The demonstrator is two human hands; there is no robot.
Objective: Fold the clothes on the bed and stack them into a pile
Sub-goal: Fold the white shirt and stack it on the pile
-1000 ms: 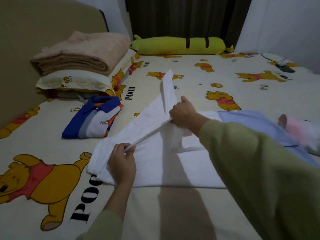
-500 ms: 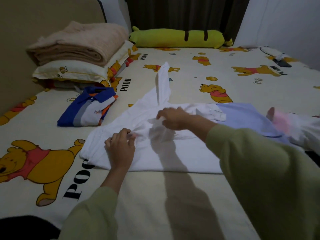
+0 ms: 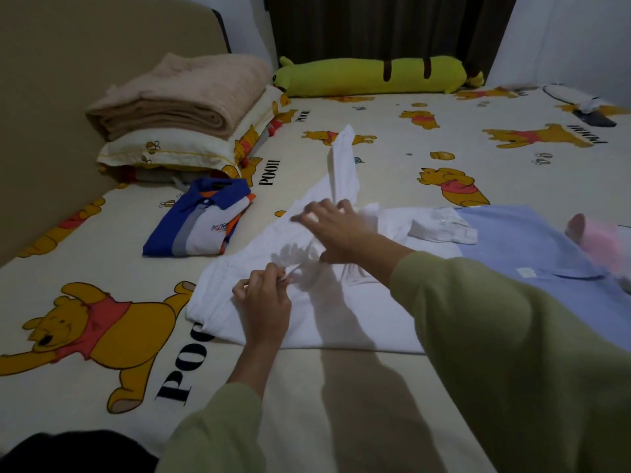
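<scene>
Bed (image 3: pixel 392 138): one white shirt (image 3: pixel 341 312), two hands.

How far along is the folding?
Done: one blue striped polo lies folded near the pillow. In hand: the white shirt, spread on the bed; the left hand pinches its fabric, the right hand rests open on it. Left: the light blue shirt and a pink garment, both unfolded. No pile yet.

One white shirt (image 3: pixel 341 302), one folded blue striped polo (image 3: pixel 201 227), one light blue shirt (image 3: pixel 519 240), one pink garment (image 3: pixel 601 240), possibly more behind it. One beige blanket (image 3: pixel 177 97), one pillow (image 3: pixel 164 151), one green bolster (image 3: pixel 368 76). Two hands: left hand (image 3: pixel 263 302), right hand (image 3: pixel 338 227).
</scene>
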